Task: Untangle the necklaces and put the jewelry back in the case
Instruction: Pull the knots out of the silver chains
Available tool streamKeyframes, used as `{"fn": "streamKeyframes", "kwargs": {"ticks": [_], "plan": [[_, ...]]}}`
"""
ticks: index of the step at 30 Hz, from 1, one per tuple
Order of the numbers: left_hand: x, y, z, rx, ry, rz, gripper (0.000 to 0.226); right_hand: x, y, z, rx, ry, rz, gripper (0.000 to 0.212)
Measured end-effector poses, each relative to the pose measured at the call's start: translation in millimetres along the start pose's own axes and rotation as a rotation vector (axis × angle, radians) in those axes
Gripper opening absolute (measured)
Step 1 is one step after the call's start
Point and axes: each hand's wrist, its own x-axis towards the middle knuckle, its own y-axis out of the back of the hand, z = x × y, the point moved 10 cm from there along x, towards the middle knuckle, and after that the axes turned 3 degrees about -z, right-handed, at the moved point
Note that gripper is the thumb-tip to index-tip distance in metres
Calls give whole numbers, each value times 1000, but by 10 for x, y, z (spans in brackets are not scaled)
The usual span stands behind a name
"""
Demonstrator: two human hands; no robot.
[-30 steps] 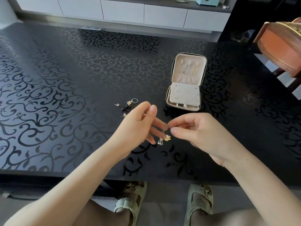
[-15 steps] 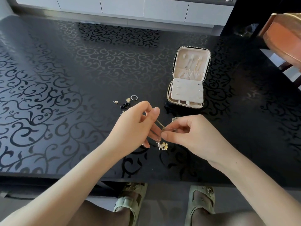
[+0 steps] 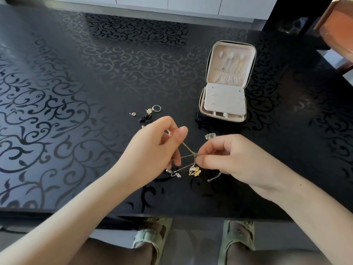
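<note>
Fingers (image 3: 182,131) of left hand (image 3: 152,148), right hand (image 3: 229,157) pinched on knotted necklaces (image 3: 194,155); untangling unfinished, ring (image 3: 156,108), earrings (image 3: 145,117) outside case (image 3: 225,106).

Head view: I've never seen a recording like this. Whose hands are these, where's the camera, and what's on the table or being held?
No robot here: a person wears the camera on their head, looking down at their own hands. The left hand and right hand each pinch the necklace chains, which are knotted together between them; a gold pendant dangles below. On the black patterned table stand an open jewelry case and, loose to its left, a ring, a stud earring and black beads.
</note>
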Motion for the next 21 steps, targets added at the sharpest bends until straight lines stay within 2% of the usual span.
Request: {"fn": "streamKeyframes", "kwargs": {"ticks": [6,14,17,21], "plan": [[54,-11,-82,-5,-15,1,29,11,-60,31,22,-51,-105,6],[98,-3,-140,-54,-30,20,28,37,-164,79,249,-125,-182,11],[96,-3,-153,-11,-46,24,26,61,-151,133,191,-137,-138,12],[120,-18,-155,58,-75,31,25,116,-33,128,-12,-76,-3,8]]}}
